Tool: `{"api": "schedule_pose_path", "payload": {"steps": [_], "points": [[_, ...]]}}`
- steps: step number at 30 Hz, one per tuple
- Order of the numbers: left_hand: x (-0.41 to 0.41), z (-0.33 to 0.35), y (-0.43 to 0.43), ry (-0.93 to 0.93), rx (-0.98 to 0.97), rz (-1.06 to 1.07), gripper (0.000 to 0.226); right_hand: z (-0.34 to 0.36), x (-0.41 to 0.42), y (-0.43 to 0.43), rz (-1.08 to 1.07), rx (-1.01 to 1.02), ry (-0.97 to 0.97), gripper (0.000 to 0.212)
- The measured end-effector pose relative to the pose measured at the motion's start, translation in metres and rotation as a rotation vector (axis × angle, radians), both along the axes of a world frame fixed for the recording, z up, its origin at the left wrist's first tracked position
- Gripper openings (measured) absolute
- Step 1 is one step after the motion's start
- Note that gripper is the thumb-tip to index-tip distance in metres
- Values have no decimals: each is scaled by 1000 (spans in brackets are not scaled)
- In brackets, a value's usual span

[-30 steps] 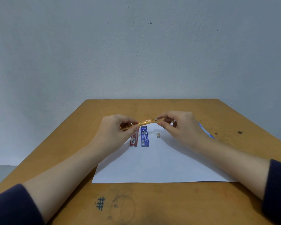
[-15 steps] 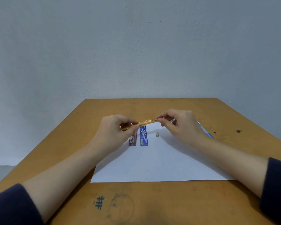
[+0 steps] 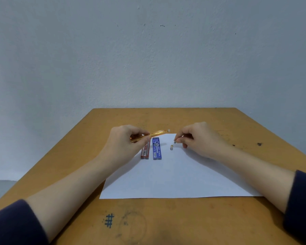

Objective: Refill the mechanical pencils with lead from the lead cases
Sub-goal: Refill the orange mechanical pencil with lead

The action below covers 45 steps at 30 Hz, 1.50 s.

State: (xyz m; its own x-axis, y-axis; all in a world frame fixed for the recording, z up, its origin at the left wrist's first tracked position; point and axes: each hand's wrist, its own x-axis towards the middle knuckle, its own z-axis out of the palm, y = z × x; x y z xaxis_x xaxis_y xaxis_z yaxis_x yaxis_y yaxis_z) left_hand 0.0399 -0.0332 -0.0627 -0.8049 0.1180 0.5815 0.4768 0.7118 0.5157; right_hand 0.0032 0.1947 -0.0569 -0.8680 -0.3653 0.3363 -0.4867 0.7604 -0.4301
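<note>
- Head view looks down across a wooden table (image 3: 166,223), orange-brown, scuffed and stained, whose far edge meets a plain wall (image 3: 148,59).
- That wall is pale grey-blue, with a few small dark specks high up. A strip of grey floor (image 3: 0,190) shows at the lower left, past the table's edge.
- An inked hash mark (image 3: 109,220) sits on the near part of the table, with a faint smudged circle (image 3: 132,225) just beside it. A dark spot (image 3: 259,144) marks the wood on the right.
- A white sheet of paper (image 3: 175,177) lies flat in the middle of the table.
- A red lead case (image 3: 145,152) and a blue lead case (image 3: 156,149) lie side by side on the far left part of the sheet, close together. The blue one is printed "PENCIL LEAD".
- The left hand (image 3: 124,144) has its fingers curled round an orange translucent mechanical pencil (image 3: 155,133). It holds the pencil above the cases, slanting up to the right, and the pencil's white end is bare.
- The right hand (image 3: 200,140) hovers low over the sheet's far edge, apart from the pencil. Its thumb and forefinger pinch a small grey piece (image 3: 175,142), and its other fingers are tucked in.
- A tiny pale cylinder (image 3: 171,148) stands on the paper just below that pinch, to the right of the blue case.
- Dark navy sleeves cover the left forearm (image 3: 12,225) and the right forearm (image 3: 302,206) at the bottom corners.
</note>
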Motion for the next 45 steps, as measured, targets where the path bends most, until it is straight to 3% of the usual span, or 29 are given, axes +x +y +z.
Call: {"api": "schedule_pose_path", "payload": {"steps": [17, 24, 30, 35, 40, 45], "points": [[0, 1, 0, 4, 4, -14, 13, 3, 6, -1, 42, 62, -113, 13], [0, 0, -1, -12, 23, -9, 12, 3, 2, 0, 35, 95, -45, 16], [2, 2, 0, -13, 14, -13, 12, 5, 4, -1, -5, -150, 116, 15], [2, 3, 1, -27, 7, -11, 12, 5, 7, -5, 35, -232, 206, 17], [5, 1, 3, -63, 60, -22, 12, 5, 14, -10, 56, -355, 118, 12], [9, 0, 6, -92, 106, -10, 13, 6, 19, -17, 33, -675, -102, 12]]}}
